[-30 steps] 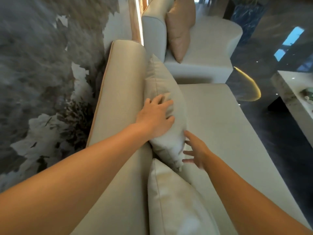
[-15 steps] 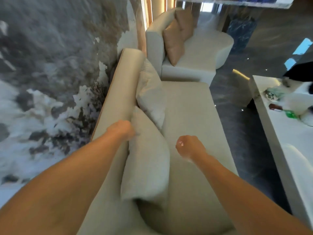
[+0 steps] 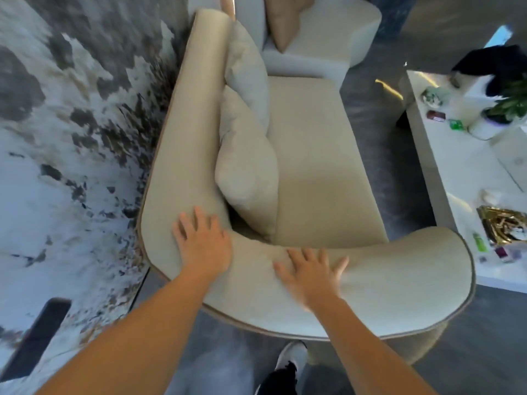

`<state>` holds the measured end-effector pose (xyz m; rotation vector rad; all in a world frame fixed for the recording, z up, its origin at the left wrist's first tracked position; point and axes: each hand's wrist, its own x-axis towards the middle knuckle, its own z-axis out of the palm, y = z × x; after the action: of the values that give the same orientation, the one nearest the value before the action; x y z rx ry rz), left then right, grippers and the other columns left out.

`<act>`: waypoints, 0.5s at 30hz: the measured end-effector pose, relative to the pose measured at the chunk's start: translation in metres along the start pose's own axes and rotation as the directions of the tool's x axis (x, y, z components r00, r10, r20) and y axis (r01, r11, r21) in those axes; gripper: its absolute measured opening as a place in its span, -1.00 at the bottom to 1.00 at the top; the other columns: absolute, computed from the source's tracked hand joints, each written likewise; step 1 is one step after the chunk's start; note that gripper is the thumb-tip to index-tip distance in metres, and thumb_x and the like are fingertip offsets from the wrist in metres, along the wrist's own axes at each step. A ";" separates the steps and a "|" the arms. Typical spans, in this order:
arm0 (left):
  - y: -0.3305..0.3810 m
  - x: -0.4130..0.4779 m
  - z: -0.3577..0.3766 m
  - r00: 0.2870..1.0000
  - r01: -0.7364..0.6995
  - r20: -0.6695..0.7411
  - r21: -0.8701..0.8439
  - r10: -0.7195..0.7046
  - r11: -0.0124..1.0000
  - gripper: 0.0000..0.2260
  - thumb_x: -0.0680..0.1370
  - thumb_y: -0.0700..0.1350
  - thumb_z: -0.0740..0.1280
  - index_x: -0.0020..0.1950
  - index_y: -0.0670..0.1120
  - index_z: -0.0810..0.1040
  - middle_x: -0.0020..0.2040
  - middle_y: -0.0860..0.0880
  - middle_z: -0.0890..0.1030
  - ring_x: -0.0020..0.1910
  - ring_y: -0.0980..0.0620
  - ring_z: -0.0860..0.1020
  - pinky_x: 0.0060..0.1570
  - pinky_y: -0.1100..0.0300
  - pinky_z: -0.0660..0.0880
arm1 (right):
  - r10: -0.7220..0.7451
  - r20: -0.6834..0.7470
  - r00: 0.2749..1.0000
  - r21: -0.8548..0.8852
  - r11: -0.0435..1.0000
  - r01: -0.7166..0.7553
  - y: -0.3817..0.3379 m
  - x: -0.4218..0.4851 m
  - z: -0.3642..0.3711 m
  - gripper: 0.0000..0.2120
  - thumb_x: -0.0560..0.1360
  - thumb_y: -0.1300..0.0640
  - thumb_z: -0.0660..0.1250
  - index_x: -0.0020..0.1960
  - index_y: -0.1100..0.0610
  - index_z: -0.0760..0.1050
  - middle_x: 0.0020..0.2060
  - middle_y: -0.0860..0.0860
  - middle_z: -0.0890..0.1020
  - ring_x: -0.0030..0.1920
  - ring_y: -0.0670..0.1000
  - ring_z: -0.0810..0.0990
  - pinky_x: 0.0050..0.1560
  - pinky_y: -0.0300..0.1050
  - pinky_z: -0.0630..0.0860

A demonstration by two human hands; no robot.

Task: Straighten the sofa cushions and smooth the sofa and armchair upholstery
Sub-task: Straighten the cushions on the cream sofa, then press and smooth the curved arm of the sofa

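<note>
A cream sofa [image 3: 313, 155] runs away from me along the marbled wall. Two pale grey cushions lean against its backrest, the near cushion [image 3: 246, 178] overlapping the far cushion [image 3: 248, 69]. My left hand [image 3: 201, 242] lies flat, fingers spread, on the corner where the backrest meets the curved near armrest [image 3: 399, 269]. My right hand [image 3: 310, 273] rests flat with fingers apart on the top of that armrest. Neither hand holds anything. Beyond the sofa stands a white armchair [image 3: 328, 47] with a tan cushion [image 3: 285, 21].
A white coffee table [image 3: 462, 166] on the right carries a potted plant [image 3: 510, 104], a gold box [image 3: 503, 226] and small items. Dark glossy floor lies between the table and the sofa. My shoe [image 3: 291, 357] shows below the armrest.
I have stepped back to the sofa's near end. Both hands left the cushions and now lie flat on the backrest corner and armrest. The cushions stay against the backrest.
</note>
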<state>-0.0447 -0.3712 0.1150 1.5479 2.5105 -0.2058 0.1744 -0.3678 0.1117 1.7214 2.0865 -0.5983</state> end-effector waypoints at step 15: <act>-0.011 -0.030 0.029 0.985 -0.011 -0.172 -0.126 -0.011 0.992 -0.37 0.44 0.39 -0.19 0.47 0.27 0.20 0.61 0.06 0.02 0.53 -0.24 -0.21 0.35 -0.44 -0.20 | 0.041 -0.320 0.946 0.014 0.999 -0.039 -0.005 -0.002 0.017 -0.27 0.44 -0.41 -0.30 0.44 -0.20 0.31 0.34 -0.07 0.51 0.36 0.15 0.39 0.34 0.45 0.06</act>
<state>-0.0389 -0.4085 0.0943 1.5773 2.5943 0.0907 0.1701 -0.3791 0.0992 1.9712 2.2557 -0.3300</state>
